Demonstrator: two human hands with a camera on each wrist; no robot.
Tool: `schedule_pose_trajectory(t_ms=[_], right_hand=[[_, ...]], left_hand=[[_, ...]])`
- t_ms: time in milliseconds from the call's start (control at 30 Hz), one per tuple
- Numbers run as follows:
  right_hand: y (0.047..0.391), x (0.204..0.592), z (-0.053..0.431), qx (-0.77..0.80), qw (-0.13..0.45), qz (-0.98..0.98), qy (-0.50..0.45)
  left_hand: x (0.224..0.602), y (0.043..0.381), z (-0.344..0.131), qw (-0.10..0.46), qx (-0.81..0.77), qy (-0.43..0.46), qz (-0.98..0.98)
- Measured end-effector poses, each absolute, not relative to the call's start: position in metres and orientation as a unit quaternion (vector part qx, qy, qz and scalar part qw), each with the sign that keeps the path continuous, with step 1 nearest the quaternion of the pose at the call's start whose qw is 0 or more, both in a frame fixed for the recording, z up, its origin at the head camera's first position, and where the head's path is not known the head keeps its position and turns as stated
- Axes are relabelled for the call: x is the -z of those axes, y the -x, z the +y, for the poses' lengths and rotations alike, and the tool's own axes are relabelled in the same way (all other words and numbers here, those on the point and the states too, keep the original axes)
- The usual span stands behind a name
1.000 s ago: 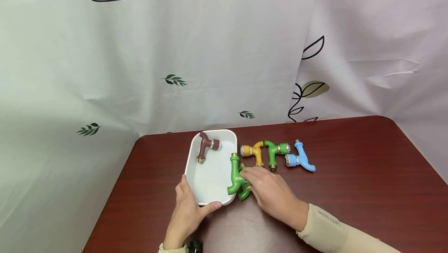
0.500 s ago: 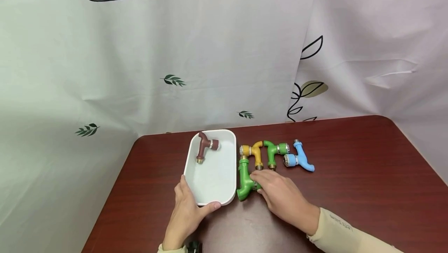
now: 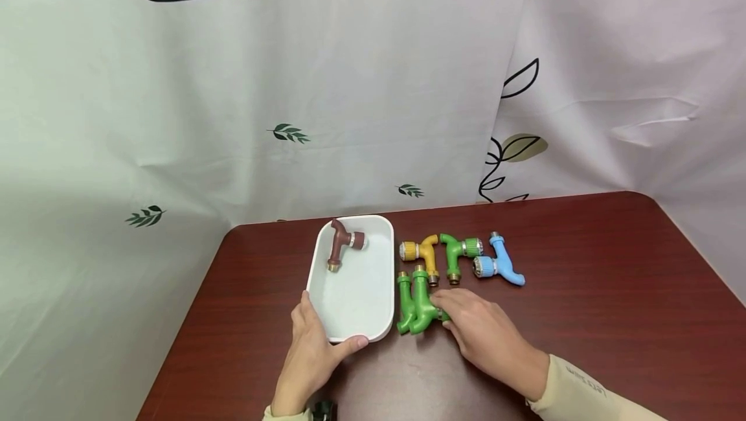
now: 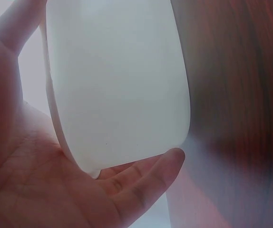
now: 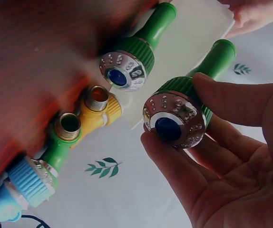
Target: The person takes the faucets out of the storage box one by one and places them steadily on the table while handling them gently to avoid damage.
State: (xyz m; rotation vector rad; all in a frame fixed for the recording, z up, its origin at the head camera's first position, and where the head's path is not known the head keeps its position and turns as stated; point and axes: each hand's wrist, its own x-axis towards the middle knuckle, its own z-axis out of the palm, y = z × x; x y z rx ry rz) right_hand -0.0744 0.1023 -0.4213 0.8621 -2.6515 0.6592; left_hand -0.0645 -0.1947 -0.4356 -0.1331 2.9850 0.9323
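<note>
My right hand (image 3: 486, 333) holds a green tap (image 3: 424, 307) by its ribbed knob, thumb on one side and fingers on the other, in the right wrist view. A second green tap (image 3: 405, 301) lies just left of it, against the white tray's right side; its knob (image 5: 127, 66) shows in the right wrist view. My left hand (image 3: 311, 350) grips the near left corner of the white tray (image 3: 392, 278), thumb along the front rim and fingers along the left side. Inside the tray, toward the back, rests a brown tap (image 3: 340, 243).
Behind my right hand lie a yellow tap (image 3: 428, 256) and another green tap (image 3: 453, 256), their spout ends close together. A light blue tap (image 3: 502, 262) lies to their right. The dark red wooden table (image 3: 600, 265) extends rightward. A patterned white curtain (image 3: 350, 84) hangs behind.
My right hand has moved right with the green tap, from over the tray's right rim to beside it. The second green tap is now uncovered. My left hand and the tray stay put.
</note>
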Motion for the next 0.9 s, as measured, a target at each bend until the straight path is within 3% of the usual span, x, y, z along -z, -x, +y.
schedule_pose_trajectory(t_ms=[467,900], right_hand=[[0.065,0.423,0.118,-0.221,0.078,-0.934,-0.270],[0.060,0.432,0.131,-0.210,0.093,-0.937,-0.264]], left_hand=[[0.436,0.064,-0.195,0.005,-0.298,0.040,0.954],[0.436,0.064,-0.195,0.004,-0.298,0.039,0.954]])
